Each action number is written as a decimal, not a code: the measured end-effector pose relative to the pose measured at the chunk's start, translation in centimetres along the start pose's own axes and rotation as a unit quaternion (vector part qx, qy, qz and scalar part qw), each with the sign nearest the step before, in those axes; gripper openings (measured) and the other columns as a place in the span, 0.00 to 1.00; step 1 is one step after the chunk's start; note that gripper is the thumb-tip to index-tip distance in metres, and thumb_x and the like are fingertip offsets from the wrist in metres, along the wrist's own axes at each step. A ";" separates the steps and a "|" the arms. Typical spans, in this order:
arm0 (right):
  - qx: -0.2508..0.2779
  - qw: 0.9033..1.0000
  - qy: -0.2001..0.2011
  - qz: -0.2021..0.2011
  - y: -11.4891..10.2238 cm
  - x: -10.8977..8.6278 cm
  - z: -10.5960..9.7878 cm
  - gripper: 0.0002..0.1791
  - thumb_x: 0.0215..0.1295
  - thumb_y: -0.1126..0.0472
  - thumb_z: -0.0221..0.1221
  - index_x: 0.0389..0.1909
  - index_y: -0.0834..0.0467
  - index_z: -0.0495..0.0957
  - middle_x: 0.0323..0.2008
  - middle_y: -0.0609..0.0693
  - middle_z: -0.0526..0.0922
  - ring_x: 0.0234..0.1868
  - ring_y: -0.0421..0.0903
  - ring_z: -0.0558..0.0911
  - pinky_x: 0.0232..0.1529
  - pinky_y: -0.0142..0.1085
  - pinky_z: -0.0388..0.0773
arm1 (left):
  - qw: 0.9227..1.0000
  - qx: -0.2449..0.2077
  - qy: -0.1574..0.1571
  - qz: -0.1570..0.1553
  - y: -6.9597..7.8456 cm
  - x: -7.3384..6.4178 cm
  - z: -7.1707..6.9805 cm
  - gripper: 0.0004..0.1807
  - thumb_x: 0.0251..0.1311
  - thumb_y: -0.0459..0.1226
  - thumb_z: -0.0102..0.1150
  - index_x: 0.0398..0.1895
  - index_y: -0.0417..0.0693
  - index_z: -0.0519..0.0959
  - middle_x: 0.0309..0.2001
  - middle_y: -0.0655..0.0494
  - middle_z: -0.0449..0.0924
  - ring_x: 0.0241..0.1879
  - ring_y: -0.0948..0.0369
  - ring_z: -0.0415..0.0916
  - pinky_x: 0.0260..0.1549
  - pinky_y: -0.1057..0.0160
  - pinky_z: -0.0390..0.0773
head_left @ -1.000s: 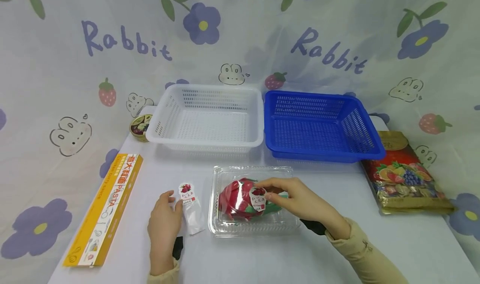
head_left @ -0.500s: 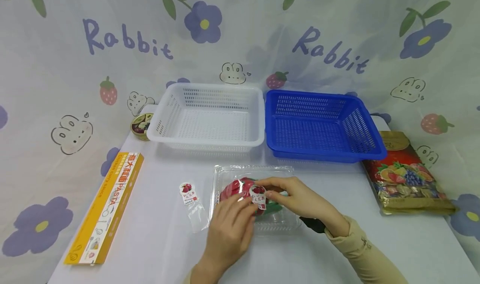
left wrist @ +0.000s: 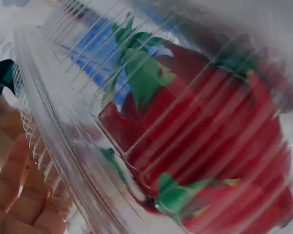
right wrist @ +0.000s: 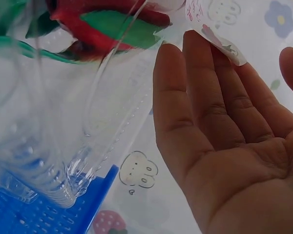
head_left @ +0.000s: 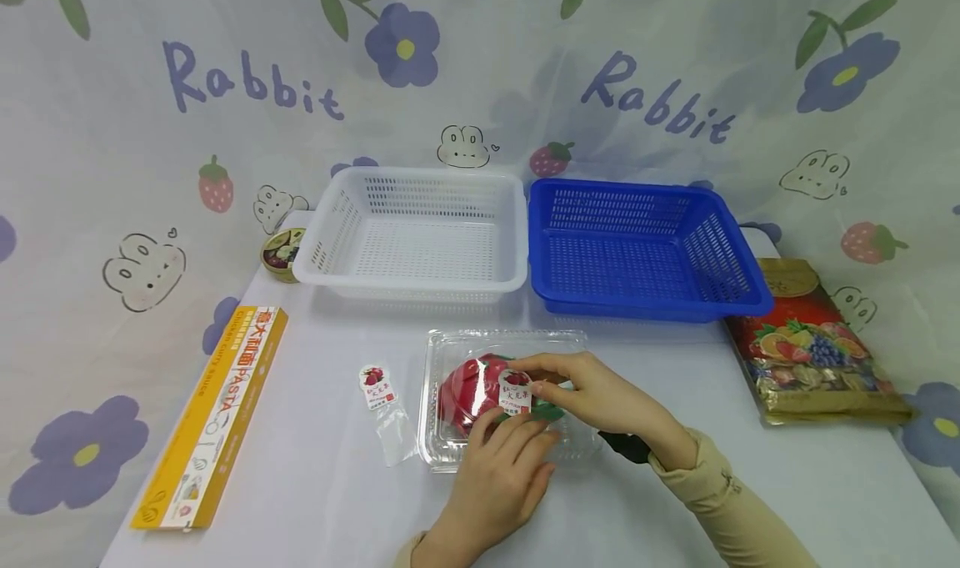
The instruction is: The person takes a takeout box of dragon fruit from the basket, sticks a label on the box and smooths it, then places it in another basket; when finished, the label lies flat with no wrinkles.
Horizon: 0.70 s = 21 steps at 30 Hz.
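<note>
A clear plastic clamshell box (head_left: pixel 432 368) lies on the table with a red and green dragon fruit (head_left: pixel 463 393) inside. A white printed label (head_left: pixel 515 399) sits over the fruit on the lid. My right hand (head_left: pixel 611 401) is at its upper right edge. In the right wrist view, those fingers are nearly straight with their tips at the label (right wrist: pixel 229 48), and the thumb stands apart. My left hand (head_left: pixel 495 489) reaches from the front, fingers loosely extended, tips at the label's lower edge. The left wrist view shows the dragon fruit (left wrist: pixel 210 136) through the ribbed plastic.
A second label (head_left: pixel 377 389) on a clear backing strip lies left of the box. Behind stand a white basket (head_left: pixel 412 289) and a blue basket (head_left: pixel 645 308). A yellow pasta box (head_left: pixel 210 418) is at left, a red and gold bag (head_left: pixel 817 343) at right, a round tin (head_left: pixel 281 255) behind.
My left hand has moved right, from beside the second label to the front of the clamshell box and the lower edge of the lid's label. The right hand has stayed nearly still.
</note>
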State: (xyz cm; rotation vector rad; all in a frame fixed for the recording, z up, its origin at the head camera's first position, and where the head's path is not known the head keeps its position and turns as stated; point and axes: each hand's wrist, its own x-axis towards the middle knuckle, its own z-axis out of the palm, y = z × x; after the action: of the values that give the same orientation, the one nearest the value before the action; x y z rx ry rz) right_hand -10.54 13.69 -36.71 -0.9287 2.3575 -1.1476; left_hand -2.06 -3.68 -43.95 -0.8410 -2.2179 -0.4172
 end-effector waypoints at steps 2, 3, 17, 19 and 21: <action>-0.003 1.000 0.001 0.001 -0.1 0.0 0.1 0.20 0.73 0.58 0.52 0.63 0.55 0.73 0.57 0.52 0.81 0.53 0.50 0.83 0.54 0.48 0.79 | 1.000 -0.004 0.005 -0.015 -0.1 -0.2 -0.1 0.13 0.68 0.44 0.46 0.41 0.52 0.81 0.41 0.61 0.83 0.45 0.62 0.79 0.54 0.53 0.70; -0.005 1.000 0.001 0.001 -0.1 0.0 0.1 0.20 0.73 0.58 0.52 0.63 0.55 0.73 0.57 0.51 0.81 0.53 0.49 0.83 0.54 0.48 0.79 | 1.000 -0.005 0.007 -0.024 -0.2 -0.3 -0.2 0.13 0.67 0.44 0.47 0.41 0.52 0.81 0.41 0.61 0.83 0.44 0.62 0.79 0.53 0.53 0.70; -0.033 0.999 0.015 -0.001 -0.3 -0.2 0.6 0.23 0.71 0.58 0.54 0.66 0.55 0.70 0.61 0.51 0.78 0.57 0.50 0.80 0.56 0.48 0.78 | 0.992 0.005 0.058 -0.116 -1.9 -1.3 -0.4 0.16 0.71 0.42 0.44 0.37 0.49 0.83 0.36 0.58 0.84 0.43 0.59 0.78 0.49 0.52 0.69; -0.054 0.998 0.017 0.000 -0.2 -0.4 1.0 0.26 0.71 0.55 0.54 0.68 0.55 0.67 0.63 0.52 0.76 0.61 0.52 0.77 0.59 0.50 0.76 | 0.991 0.012 0.065 -0.119 -2.0 -1.4 -0.2 0.16 0.70 0.42 0.44 0.36 0.49 0.83 0.37 0.58 0.84 0.43 0.57 0.78 0.48 0.53 0.69; -0.080 0.997 0.017 0.001 0.0 -0.5 1.5 0.31 0.70 0.54 0.56 0.71 0.56 0.62 0.67 0.54 0.71 0.65 0.54 0.73 0.62 0.52 0.72 | 0.990 0.019 0.073 -0.123 -2.2 -1.5 0.1 0.16 0.70 0.42 0.45 0.36 0.48 0.83 0.38 0.57 0.83 0.44 0.56 0.78 0.48 0.53 0.69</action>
State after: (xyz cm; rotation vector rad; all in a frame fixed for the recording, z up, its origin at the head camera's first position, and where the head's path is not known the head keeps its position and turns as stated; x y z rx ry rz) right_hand -9.32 13.23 -37.56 -0.9644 2.5071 -0.9931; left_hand -2.76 -5.93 -45.18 -0.5004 -2.1913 -0.5332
